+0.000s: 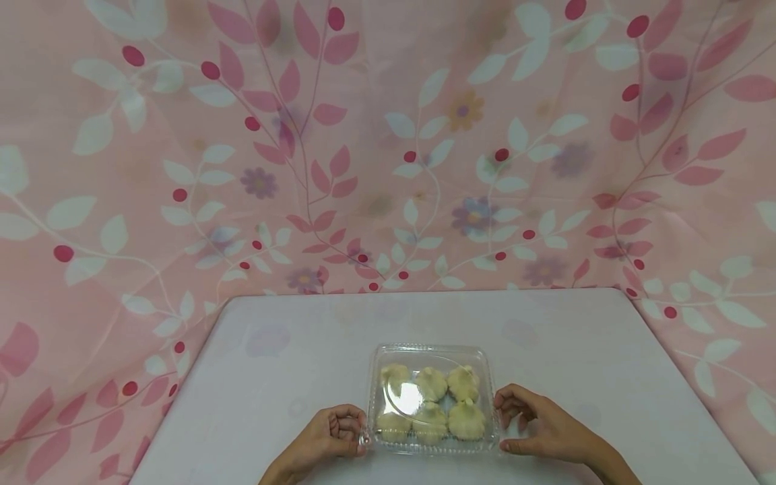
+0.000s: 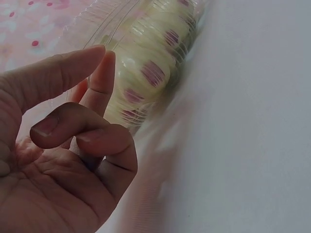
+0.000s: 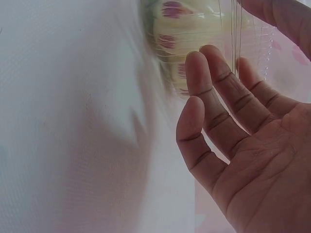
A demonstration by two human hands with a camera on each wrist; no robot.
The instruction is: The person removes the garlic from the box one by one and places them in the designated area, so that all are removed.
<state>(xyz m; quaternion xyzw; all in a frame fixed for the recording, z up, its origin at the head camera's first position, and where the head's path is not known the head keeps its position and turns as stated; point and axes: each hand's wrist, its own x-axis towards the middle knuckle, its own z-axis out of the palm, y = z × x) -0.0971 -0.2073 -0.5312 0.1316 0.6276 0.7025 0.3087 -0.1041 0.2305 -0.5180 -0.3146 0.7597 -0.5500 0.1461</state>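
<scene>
A clear plastic clamshell box (image 1: 433,446) at the table's front middle holds several pale yellow, round buns (image 1: 432,384) in two rows. Purple patches show on the buns through the box's ribbed side in both wrist views. My left hand (image 1: 335,434) holds the box's left edge near the front corner. In the left wrist view its thumb and index fingertip meet at the rim, while the other fingers curl inward. On the opposite edge, my right hand (image 1: 542,424) holds the box between thumb and fingers, its other fingers bent loosely along the side.
A white tabletop (image 1: 291,364) with rounded back corners lies under the box. Pink cloth (image 1: 376,135) with leaves, berries and flowers rises behind the table and along both sides. Light glares off the box's lid.
</scene>
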